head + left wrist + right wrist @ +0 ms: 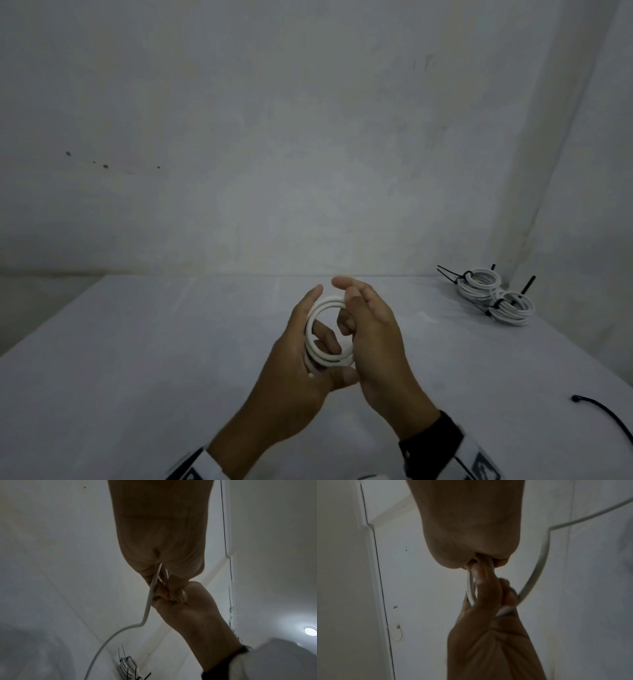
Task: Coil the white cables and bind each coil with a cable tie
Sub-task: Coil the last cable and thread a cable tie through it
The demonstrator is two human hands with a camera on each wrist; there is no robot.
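Observation:
A white cable coil of several loops stands upright between both hands above the table. My left hand grips its left and lower side, thumb laid across the bottom loops. My right hand closes on the coil's right side, index finger stretched over the top. In the left wrist view the cable leaves my left palm and its loose tail curves down to the left. In the right wrist view the loops run into my right hand, and the loose tail arcs to the right.
Two white coils bound with black ties lie at the table's back right, near the wall corner. A loose black cable tie lies by the right edge. The white table meets a plain wall behind.

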